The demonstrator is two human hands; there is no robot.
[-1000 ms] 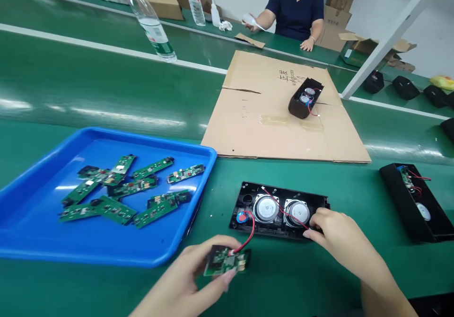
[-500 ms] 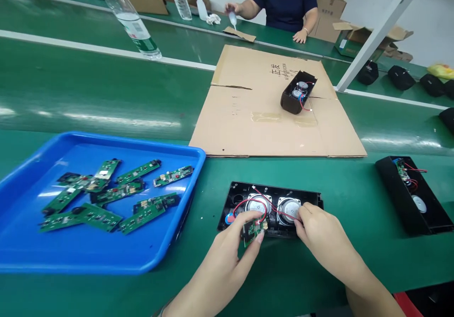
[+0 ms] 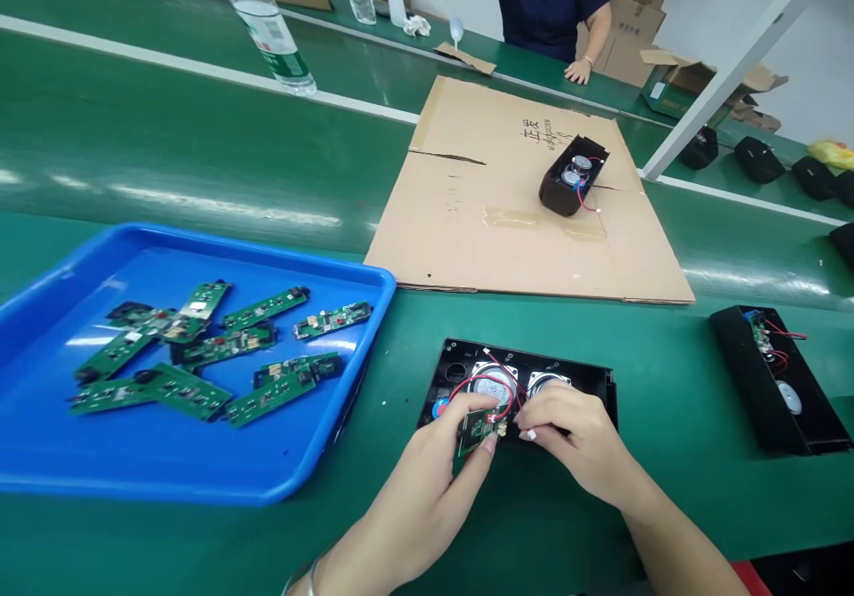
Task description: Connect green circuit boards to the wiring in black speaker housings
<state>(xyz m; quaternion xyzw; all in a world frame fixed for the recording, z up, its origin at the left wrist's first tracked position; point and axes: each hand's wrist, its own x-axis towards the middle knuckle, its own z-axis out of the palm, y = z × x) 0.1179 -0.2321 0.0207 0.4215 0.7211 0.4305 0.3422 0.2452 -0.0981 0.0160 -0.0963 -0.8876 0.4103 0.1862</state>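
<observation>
My left hand (image 3: pixel 440 454) grips a small green circuit board (image 3: pixel 475 427) between thumb and fingers, above the near left part of a black speaker housing (image 3: pixel 460 356). Just right of the board, my right hand (image 3: pixel 574 427) pinches a small white connector (image 3: pixel 529 435) at its fingertips. Two round speakers sit in the housing; the left speaker (image 3: pixel 492 382) shows, while my right hand partly covers the right one. Red wires (image 3: pixel 507 374) loop over the left speaker and reach the board. A blue and red round part (image 3: pixel 440 407) lies at the housing's left end.
A blue tray (image 3: pixel 286 480) holding several green boards is at left. Another black housing (image 3: pixel 767 382) lies at right. A third housing (image 3: pixel 560 191) rests on a cardboard sheet (image 3: pixel 467 249). Across the bench are a tilted bottle (image 3: pixel 277 49) and a person (image 3: pixel 547 0).
My right hand has moved left, closer to the board, and a white connector now shows at its fingertips. The person opposite has let go of the small bottle and raised that arm.
</observation>
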